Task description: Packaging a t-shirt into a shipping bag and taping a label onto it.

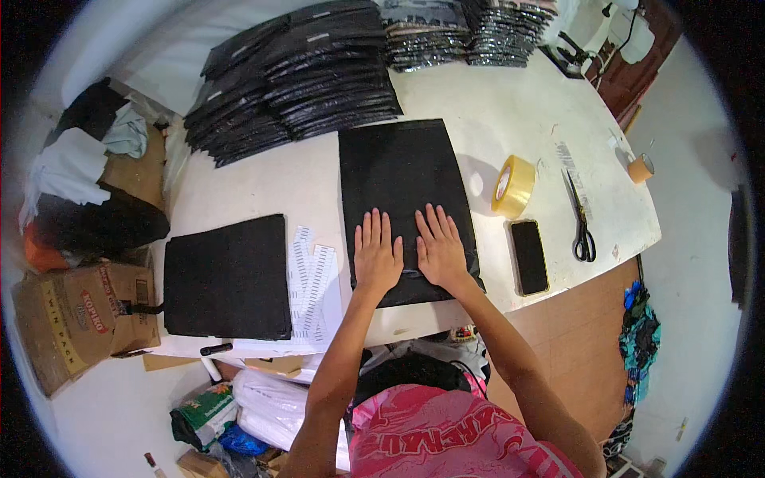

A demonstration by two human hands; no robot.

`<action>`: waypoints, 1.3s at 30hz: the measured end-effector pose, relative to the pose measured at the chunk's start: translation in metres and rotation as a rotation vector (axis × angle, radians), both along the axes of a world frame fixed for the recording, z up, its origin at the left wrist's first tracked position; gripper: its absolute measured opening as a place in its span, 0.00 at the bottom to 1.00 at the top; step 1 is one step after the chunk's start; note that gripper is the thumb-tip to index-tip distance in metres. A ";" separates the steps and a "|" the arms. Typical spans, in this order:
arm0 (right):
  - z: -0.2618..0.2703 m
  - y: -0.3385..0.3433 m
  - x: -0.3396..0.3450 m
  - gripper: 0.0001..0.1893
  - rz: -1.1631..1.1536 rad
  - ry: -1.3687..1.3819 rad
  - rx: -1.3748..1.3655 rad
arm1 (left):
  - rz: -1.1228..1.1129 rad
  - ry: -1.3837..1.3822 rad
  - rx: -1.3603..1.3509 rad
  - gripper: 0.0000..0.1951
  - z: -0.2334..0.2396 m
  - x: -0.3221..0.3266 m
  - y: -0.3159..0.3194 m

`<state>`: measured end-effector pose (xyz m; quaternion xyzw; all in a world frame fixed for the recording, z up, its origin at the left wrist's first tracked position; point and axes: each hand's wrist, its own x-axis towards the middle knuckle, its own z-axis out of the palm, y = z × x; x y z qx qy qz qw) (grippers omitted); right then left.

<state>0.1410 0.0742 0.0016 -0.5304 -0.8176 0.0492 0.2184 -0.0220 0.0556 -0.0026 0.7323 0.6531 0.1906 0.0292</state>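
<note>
A flat black folded piece, fabric or plastic by its look, lies before me on the white table. My left hand rests palm down on its lower left part. On its lower right part lies my right hand, also flat with the fingers spread a little. Neither hand grips anything. To the left are a stack of black sheets and printed paper strips. A roll of clear yellowish tape, a smartphone and black-handled scissors lie to the right.
Stacks of black plastic-wrapped packages and further shiny packages line the table's far side. A small tape roll is at the right edge. A cardboard box stands left of the table, below piled cloths.
</note>
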 end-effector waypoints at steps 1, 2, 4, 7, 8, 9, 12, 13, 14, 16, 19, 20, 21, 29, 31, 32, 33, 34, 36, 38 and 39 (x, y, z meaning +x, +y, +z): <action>0.000 0.001 0.002 0.28 0.003 0.002 0.017 | 0.003 0.002 0.017 0.29 0.001 -0.001 0.000; -0.001 0.002 0.003 0.28 -0.022 -0.021 0.033 | 0.040 0.025 0.016 0.29 0.002 -0.003 0.000; -0.002 0.003 0.008 0.28 -0.062 -0.082 0.037 | 0.089 0.018 -0.006 0.29 0.003 -0.006 -0.002; -0.006 0.004 0.016 0.28 -0.091 -0.148 0.033 | 0.182 -0.030 -0.015 0.29 -0.004 -0.024 -0.005; -0.009 0.009 0.023 0.30 -0.112 -0.110 -0.049 | 0.204 0.076 0.096 0.28 -0.009 -0.032 -0.003; -0.015 0.015 0.036 0.33 -0.131 -0.079 -0.028 | 0.211 0.077 0.111 0.28 -0.007 -0.041 0.005; 0.004 0.037 0.075 0.33 -0.263 0.150 -0.204 | 0.185 -0.296 -0.070 0.29 0.006 -0.057 0.025; 0.015 0.047 0.066 0.32 -0.308 0.254 -0.278 | 0.279 -0.344 -0.051 0.26 0.002 -0.077 0.031; 0.002 0.061 0.079 0.27 -0.364 0.375 -0.198 | 0.224 -0.447 -0.115 0.24 0.009 -0.080 0.044; 0.009 0.072 0.069 0.23 -0.377 0.367 -0.267 | 0.206 -0.536 -0.187 0.22 0.009 -0.106 0.056; -0.013 0.083 0.077 0.17 -0.418 0.419 -0.271 | 0.325 -0.855 -0.401 0.19 0.008 -0.118 0.074; -0.027 0.087 0.089 0.14 -0.441 0.476 -0.232 | 0.303 -0.858 -0.475 0.17 0.012 -0.115 0.079; -0.028 0.086 0.089 0.14 -0.440 0.477 -0.237 | 0.300 -0.856 -0.546 0.16 0.014 -0.120 0.077; -0.027 0.102 0.097 0.12 -0.294 0.542 -0.442 | 0.211 -0.765 -0.559 0.15 0.018 -0.134 0.077; -0.031 0.104 0.103 0.12 -0.268 0.551 -0.401 | 0.178 -0.754 -0.527 0.14 0.017 -0.132 0.075; -0.033 0.107 0.105 0.11 -0.242 0.562 -0.359 | 0.174 -0.721 -0.518 0.13 0.017 -0.132 0.077; -0.036 0.107 0.106 0.11 -0.250 0.560 -0.365 | 0.164 -0.688 -0.518 0.13 0.016 -0.130 0.078; -0.038 0.109 0.106 0.12 -0.236 0.565 -0.357 | 0.161 -0.688 -0.528 0.13 0.015 -0.128 0.077; -0.044 0.115 0.108 0.13 -0.202 0.581 -0.352 | 0.145 -0.668 -0.493 0.11 0.014 -0.129 0.077; -0.049 0.112 0.119 0.12 -0.187 0.591 -0.350 | 0.097 -0.702 -0.467 0.10 0.012 -0.129 0.074; -0.049 0.111 0.119 0.12 -0.159 0.603 -0.351 | 0.062 -0.734 -0.437 0.10 0.010 -0.132 0.071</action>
